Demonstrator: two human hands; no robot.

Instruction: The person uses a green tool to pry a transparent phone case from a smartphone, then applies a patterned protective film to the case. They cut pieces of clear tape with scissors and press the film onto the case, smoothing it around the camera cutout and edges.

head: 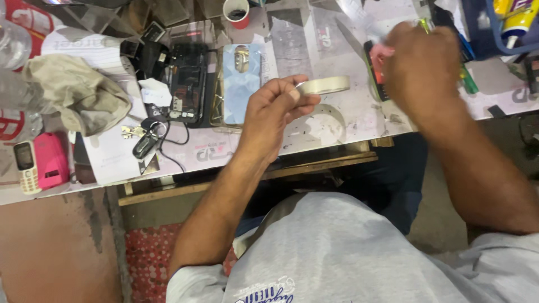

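1. The left hand [275, 109] hovers above the tabletop [314, 50] with its fingers [303, 100] pinching a roll of pale tape [325, 85] by the rim, the roll held edge-on and clear of the surface.
2. The right hand [421, 70] is raised near the far right of the tabletop and is motion-blurred. Whether its fingers are spread or closed cannot be told; something pink [380, 56] shows just beside it.
3. A light blue phone back [242, 84] lies flat just beyond the left hand, with an opened dark phone [185, 84] beside it.
4. Further left lie a bunch of keys [143, 137], a crumpled cloth [78, 92], a pink case [50, 160] and a small keypad phone [25, 165]. A red cup [236, 12] stands at the far edge.
5. To handle the tape well, the pinch should probably stay on the rim so the roll can turn, with the loose end drawn off evenly, away from the clutter.
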